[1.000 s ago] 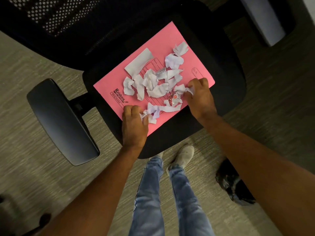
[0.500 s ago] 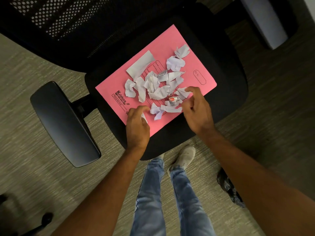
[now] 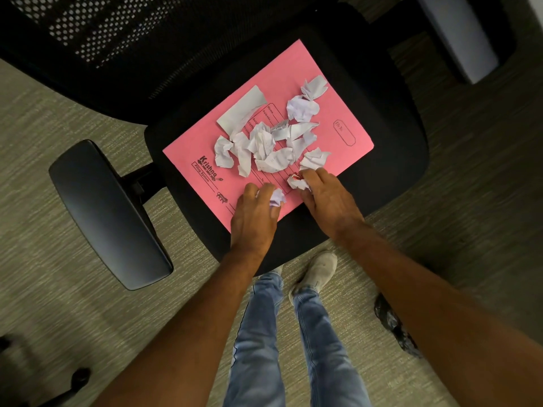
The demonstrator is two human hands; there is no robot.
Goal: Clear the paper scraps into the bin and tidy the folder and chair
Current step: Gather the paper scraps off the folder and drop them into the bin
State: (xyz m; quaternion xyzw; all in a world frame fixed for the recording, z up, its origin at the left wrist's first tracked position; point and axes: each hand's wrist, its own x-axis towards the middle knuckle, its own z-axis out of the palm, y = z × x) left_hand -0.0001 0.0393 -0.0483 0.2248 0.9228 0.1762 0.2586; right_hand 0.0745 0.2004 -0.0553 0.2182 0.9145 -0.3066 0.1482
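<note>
We are pinching a crumpled scrap in our left hand, while our right hand is closing on a red-marked scrap. More paper scraps are lying on the pink folder, resting on the chair seat.

Grey-green striped carpet, grey cabinet at upper right, dim light

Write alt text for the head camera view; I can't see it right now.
Seen from above, both hands gather crumpled paper scraps off a pink folder lying on a black office chair seat: the left hand closes on one scrap, the right hand on another. A black bin bag sits on the carpet by the right forearm.
</note>
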